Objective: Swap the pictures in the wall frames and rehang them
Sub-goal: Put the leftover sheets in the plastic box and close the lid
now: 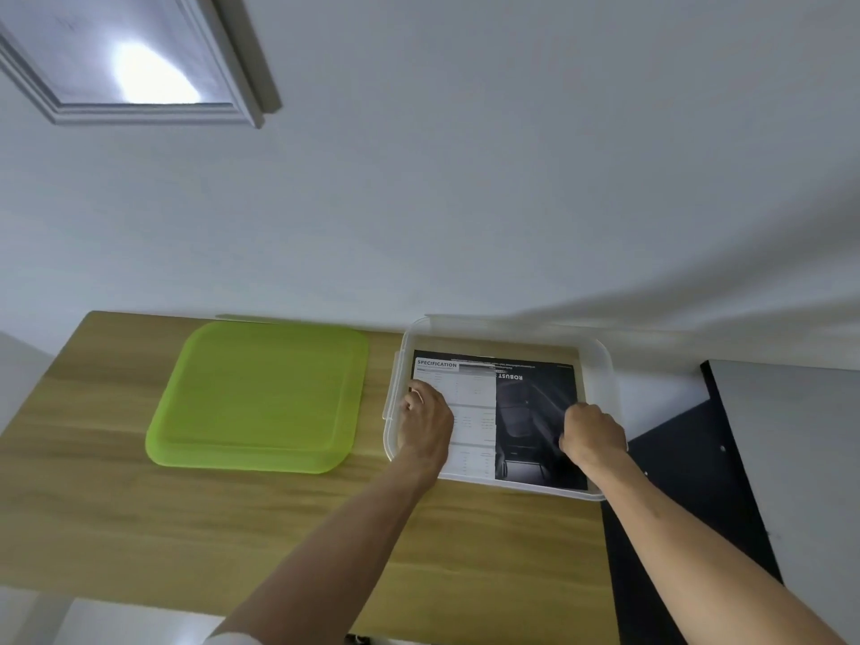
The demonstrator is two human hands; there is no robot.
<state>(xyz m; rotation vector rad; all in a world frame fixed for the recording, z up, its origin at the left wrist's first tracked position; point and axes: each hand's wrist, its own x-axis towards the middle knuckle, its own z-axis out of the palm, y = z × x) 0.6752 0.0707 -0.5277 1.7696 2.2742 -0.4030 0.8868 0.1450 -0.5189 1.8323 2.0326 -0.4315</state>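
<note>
A clear plastic box (pixel 600 365) stands on the right end of the wooden table (pixel 232 528). Inside lie two printed sheets: a white specification sheet (pixel 470 393) on the left, overlapping a dark picture (pixel 535 402) with a car interior. My left hand (pixel 426 418) rests on the left edge of the white sheet, fingers bent onto it. My right hand (pixel 591 435) is curled at the dark picture's right edge; its fingertips are hidden. A grey wall frame (pixel 223 86) hangs at the upper left, its glass glaring.
A green plastic lid (pixel 260 398) lies flat on the table left of the box. A black panel (pixel 688 481) and a grey surface (pixel 791 435) sit to the right of the table. The white wall rises directly behind the table.
</note>
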